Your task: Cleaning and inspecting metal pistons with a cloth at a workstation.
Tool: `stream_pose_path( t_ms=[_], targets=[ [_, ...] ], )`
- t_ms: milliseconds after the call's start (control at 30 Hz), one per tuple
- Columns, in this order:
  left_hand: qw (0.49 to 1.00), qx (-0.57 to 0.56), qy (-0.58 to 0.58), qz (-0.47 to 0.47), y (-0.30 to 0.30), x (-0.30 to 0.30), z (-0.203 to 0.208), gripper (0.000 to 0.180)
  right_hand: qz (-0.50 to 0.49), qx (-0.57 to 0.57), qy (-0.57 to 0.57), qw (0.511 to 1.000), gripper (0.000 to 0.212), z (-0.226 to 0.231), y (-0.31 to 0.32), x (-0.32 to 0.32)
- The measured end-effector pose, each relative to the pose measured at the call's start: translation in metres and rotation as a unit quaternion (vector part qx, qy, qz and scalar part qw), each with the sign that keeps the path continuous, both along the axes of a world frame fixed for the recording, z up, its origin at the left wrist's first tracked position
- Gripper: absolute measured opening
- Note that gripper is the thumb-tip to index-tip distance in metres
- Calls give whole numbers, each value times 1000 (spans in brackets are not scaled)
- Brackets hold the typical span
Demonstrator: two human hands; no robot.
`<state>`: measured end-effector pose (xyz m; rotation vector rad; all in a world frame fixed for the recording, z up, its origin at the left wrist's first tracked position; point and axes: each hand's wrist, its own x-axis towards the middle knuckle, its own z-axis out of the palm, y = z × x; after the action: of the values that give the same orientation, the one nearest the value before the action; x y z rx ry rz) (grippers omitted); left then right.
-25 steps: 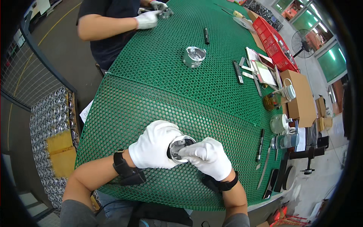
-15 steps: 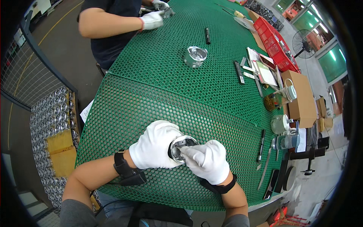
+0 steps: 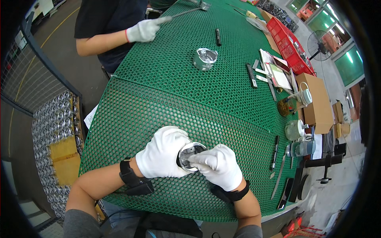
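Note:
My left hand (image 3: pixel 163 154), in a white glove, is wrapped round a shiny metal piston (image 3: pixel 192 150) held just above the green mat. The piston's hollow side faces up and shows a dark inner wall. Also gloved in white, my right hand (image 3: pixel 222 167) has its fingertips pressed together inside the hollow. Whether something small is pinched there is hidden. Another piston (image 3: pixel 204 59) stands on the mat farther off, near a black marker (image 3: pixel 218 37).
Green honeycomb matting (image 3: pixel 143 107) covers the table. At right lie another marker (image 3: pixel 274 152), metal strips, papers (image 3: pixel 279 77), jars (image 3: pixel 294 130) and a red crate (image 3: pixel 287 43). Across the far left, a co-worker's gloved hand (image 3: pixel 143 31) holds a long tool. Stacked pistons (image 3: pixel 53 119) stand left.
My right fingers have shifted slightly inside the piston, while my left hand keeps its hold. The co-worker's hand has moved left and nearer, now with a long-handled tool.

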<state>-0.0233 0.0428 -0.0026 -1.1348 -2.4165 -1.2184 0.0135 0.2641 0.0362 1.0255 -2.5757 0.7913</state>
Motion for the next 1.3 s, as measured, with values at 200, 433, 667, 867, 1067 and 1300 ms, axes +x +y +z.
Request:
stream_pose_path(
  t_ms=[200, 433, 667, 867, 1067, 1300],
  targets=[
    [997, 29, -41, -52, 1, -5, 7, 60, -15, -40, -76, 996, 23, -4, 13, -4],
    [995, 29, -62, -69, -1, -3, 6, 66, 87, 76, -102, 988, 13, 27, 13, -25],
    [991, -2, -84, -103, -5, -7, 11, 68, 144, 51, -165, 974, 13, 23, 16, -45],
    [992, 4, -75, -102, -6, -7, 9, 68, 122, -10, -168, 978, 20, 14, 16, -38],
    [992, -4, -79, -94, -6, -6, 7, 67, 62, 80, -152, 983, 24, 18, 6, -32],
    [992, 3, -92, -82, -1, -5, 10, 62, -91, 99, 45, 990, 32, -1, -3, 4]
  ],
)
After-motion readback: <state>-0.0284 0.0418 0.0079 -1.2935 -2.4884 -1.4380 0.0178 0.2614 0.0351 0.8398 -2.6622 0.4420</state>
